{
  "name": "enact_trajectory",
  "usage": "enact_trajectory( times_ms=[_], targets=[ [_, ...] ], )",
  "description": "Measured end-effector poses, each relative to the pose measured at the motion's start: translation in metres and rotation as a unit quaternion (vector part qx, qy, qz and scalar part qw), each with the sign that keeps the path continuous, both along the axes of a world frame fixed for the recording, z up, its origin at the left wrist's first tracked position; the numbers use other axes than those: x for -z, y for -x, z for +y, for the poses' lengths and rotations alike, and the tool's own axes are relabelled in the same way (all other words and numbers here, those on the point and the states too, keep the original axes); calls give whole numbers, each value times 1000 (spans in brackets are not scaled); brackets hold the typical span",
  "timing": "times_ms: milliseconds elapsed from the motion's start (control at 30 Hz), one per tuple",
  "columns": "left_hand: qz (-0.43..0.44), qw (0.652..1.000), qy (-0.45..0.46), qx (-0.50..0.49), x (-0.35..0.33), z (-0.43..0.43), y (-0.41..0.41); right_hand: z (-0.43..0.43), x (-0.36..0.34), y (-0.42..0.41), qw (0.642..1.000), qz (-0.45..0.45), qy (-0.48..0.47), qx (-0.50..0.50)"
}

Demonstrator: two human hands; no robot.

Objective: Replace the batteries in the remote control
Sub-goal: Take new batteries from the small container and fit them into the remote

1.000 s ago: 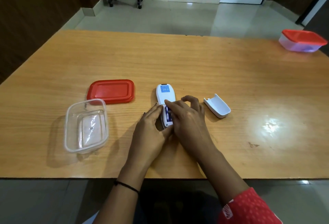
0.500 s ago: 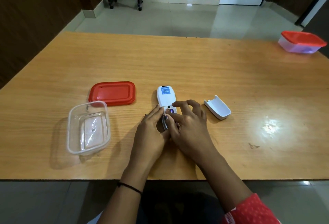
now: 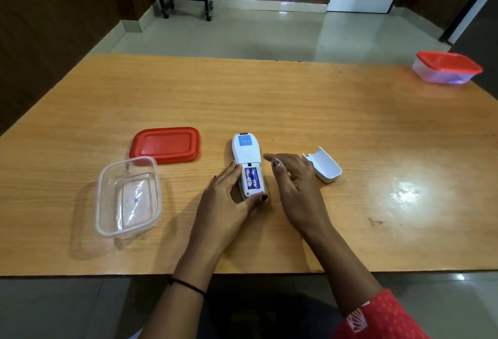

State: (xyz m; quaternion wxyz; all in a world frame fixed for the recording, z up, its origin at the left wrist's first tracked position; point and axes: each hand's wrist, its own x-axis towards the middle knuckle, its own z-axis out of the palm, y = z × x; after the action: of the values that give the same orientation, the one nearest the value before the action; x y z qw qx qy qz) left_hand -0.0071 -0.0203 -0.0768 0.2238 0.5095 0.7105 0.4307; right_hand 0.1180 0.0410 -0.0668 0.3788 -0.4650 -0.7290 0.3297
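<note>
A white remote control (image 3: 247, 153) lies face down on the wooden table (image 3: 296, 101), its battery bay uncovered. Two purple batteries (image 3: 251, 178) sit side by side in the bay. My left hand (image 3: 229, 201) grips the remote's near end, fingers along its left side and thumb at the bottom edge. My right hand (image 3: 292, 179) hovers just right of the remote with fingers spread, holding nothing. The white battery cover (image 3: 323, 165) lies hollow side up on the table, right of my right hand.
A clear plastic box (image 3: 129, 198) stands open at the left, with its red lid (image 3: 165, 145) lying behind it. Another clear box with a red lid (image 3: 447, 67) sits at the far right edge. The table's near edge runs just below my wrists.
My right hand has lifted off the battery bay and moved right, uncovering both batteries. My left hand still holds the remote.
</note>
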Motion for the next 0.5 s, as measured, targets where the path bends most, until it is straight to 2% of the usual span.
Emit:
enact_trajectory(
  times_ms=[300,500],
  targets=[
    [-11,1000,9,6,0,0,1,-4,2,4,994,-68,-69,-44],
    [-11,1000,19,6,2,0,-1,-9,-3,5,969,-194,-146,-53]
  ],
)
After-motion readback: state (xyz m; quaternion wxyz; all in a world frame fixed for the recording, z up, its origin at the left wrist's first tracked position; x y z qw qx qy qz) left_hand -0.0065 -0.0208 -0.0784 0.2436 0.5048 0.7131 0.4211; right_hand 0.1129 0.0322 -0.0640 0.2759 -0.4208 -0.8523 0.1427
